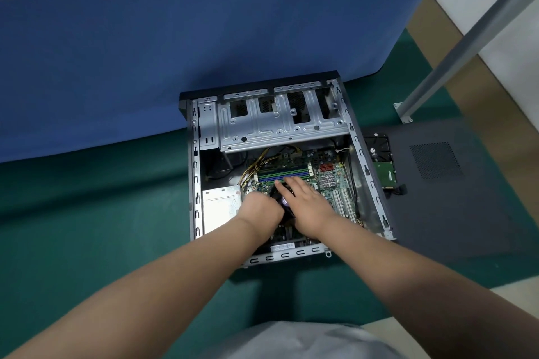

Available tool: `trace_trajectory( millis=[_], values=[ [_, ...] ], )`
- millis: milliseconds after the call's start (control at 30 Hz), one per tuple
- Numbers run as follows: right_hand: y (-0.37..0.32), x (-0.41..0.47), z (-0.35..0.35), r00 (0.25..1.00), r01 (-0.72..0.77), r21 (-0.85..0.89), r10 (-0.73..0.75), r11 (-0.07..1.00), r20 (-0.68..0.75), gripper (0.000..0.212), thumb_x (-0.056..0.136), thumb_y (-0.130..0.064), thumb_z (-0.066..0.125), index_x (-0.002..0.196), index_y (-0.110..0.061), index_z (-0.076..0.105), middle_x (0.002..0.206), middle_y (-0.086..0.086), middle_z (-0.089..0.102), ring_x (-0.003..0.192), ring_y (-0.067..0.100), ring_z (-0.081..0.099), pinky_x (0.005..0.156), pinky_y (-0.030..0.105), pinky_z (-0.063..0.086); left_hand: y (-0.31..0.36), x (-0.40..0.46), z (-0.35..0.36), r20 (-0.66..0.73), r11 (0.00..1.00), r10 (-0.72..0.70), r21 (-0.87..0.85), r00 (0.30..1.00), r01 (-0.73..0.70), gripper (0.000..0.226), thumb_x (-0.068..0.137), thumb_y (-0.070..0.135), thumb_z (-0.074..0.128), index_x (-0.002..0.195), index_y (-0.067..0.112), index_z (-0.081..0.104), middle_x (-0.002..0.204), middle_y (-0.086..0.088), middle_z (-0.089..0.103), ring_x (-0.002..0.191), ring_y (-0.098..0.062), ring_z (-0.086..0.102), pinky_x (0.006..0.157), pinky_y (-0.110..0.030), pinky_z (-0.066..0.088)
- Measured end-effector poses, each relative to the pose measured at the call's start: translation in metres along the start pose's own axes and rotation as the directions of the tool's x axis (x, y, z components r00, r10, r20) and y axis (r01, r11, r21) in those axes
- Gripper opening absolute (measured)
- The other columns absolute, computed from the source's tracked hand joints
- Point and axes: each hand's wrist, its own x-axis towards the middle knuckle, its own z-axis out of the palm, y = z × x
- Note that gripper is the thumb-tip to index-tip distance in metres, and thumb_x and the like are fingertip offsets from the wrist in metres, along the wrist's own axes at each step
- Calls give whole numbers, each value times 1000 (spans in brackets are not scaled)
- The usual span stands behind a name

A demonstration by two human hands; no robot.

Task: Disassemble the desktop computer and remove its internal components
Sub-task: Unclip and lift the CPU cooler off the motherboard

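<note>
While the open desktop case [361, 154] lies flat on green matting at the middle of the frame, both bare hands reach into its lower half. The left hand [261, 208] is curled over the left side of the black CPU fan [284, 201]; the right hand [306, 204] lies flat on its right side, fingers spread. Whether either actually grips it cannot be told. A hard drive [383, 163] rests just right of the case, on the removed side panel [455, 189]
</note>
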Motion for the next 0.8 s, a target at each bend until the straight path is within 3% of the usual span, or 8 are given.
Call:
trace_trajectory(
  millis=[67,133,233,333,433,533,667,800],
  values=[
    [0,0,0,1000,3,0,-3,1000,7,97,82,1,56,151,-23,-8,159,4,-6,146,22,-9,116,33,2,3,8,-6,73,976,-162,-135,984,170,20,89,12,53,106,16,61,86,3,56,80,-17,56,61,-27,37],
    [0,0,-1,1000,-1,8,1,1000,5,100,80,5,55,151,-23,-8,159,4,-6,146,22,-9,116,33,2,5,17,-11,151,927,-267,-229,952,297,26,90,16,51,115,16,58,96,4,60,90,-16,59,64,-25,39],
    [0,0,-1,1000,-2,9,2,1000,7,102,78,8,55,151,-23,-9,159,3,-7,145,22,-10,116,33,2,6,24,-13,227,898,-299,-262,927,354,27,91,17,50,117,16,57,107,4,62,96,-16,60,66,-24,41],
    [0,0,-1,1000,-3,14,3,1000,9,99,80,5,54,151,-23,-8,159,4,-6,146,22,-9,117,34,3,8,15,-10,197,955,-232,-137,952,261,34,90,21,53,123,14,53,116,0,59,105,-18,58,69,-26,39],
    [0,0,-1,1000,1,7,-1,1000,9,94,84,-3,56,151,-22,-8,159,4,-5,146,22,-9,118,35,3,4,5,-5,84,990,-144,6,986,144,52,91,25,54,136,3,37,127,-10,50,114,-24,52,78,-30,39],
    [0,0,-1,1000,-2,8,2,1000,4,94,85,-3,56,151,-22,-8,159,3,-6,146,21,-9,118,35,2,-3,0,-4,-34,984,42,177,999,-35,40,96,14,45,133,1,42,124,-13,50,111,-28,49,88,-33,36],
    [-1,-1,-2,1000,-5,6,5,1000,-4,97,83,0,56,151,-22,-9,159,3,-7,146,21,-10,117,34,1,-3,0,-4,-37,924,206,335,978,-182,26,95,8,45,119,4,56,111,-11,58,98,-27,53,77,-33,33],
    [0,-1,-2,1000,-1,2,1,1000,-7,97,83,-1,56,151,-22,-9,159,3,-7,146,21,-10,117,34,1,-5,-1,-3,-30,889,298,373,954,-266,24,96,7,43,113,5,59,105,-11,60,91,-25,55,72,-32,34]
  ],
)
